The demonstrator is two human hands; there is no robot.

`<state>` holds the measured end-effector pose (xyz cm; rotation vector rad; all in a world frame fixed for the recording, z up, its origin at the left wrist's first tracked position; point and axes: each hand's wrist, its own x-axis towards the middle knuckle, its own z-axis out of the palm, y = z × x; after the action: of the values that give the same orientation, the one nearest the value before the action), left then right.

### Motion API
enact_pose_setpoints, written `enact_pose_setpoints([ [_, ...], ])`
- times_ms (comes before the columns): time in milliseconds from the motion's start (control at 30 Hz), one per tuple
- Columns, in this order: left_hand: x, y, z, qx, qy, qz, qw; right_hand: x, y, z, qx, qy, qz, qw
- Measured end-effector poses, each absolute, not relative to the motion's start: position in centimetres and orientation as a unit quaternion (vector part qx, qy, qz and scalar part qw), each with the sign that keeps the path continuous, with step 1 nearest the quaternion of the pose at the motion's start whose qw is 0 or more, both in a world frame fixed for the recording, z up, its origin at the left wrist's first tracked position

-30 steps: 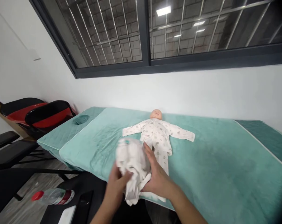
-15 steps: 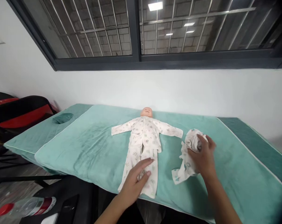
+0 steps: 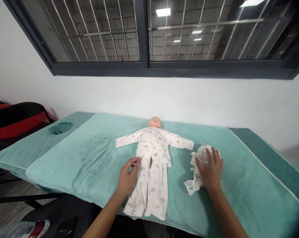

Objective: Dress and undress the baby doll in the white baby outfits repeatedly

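Observation:
A baby doll (image 3: 154, 122) in a white printed sleepsuit (image 3: 153, 155) lies on its back, arms spread, on a teal-covered bed (image 3: 90, 158). My left hand (image 3: 128, 177) rests on the suit's left trouser leg, fingers curled and pinching the cloth near the hip. My right hand (image 3: 210, 168) lies on a crumpled white printed garment (image 3: 198, 165) to the doll's right, fingers spread and pressing it onto the bed.
A white wall and a barred dark window run behind the bed. Black and red chairs (image 3: 18, 120) stand at the left. A bottle with a red label (image 3: 27, 228) lies on a dark surface at the lower left. A darker teal strip (image 3: 270, 155) shows at the right.
The crumpled garment went from both hands in front of me to the bed at the doll's right. My left hand moved onto the doll's trouser leg and curled its fingers.

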<state>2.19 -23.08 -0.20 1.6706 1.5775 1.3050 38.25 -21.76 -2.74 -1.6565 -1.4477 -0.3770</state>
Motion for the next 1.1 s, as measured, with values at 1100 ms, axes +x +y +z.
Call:
enact_pose_setpoints([
  [1100, 5.2, -0.6, 2.1, 0.73, 0.441, 0.445, 0.273, 20.3, -1.4, 2.2, -0.618, -0.604, 0.228, 0.449],
])
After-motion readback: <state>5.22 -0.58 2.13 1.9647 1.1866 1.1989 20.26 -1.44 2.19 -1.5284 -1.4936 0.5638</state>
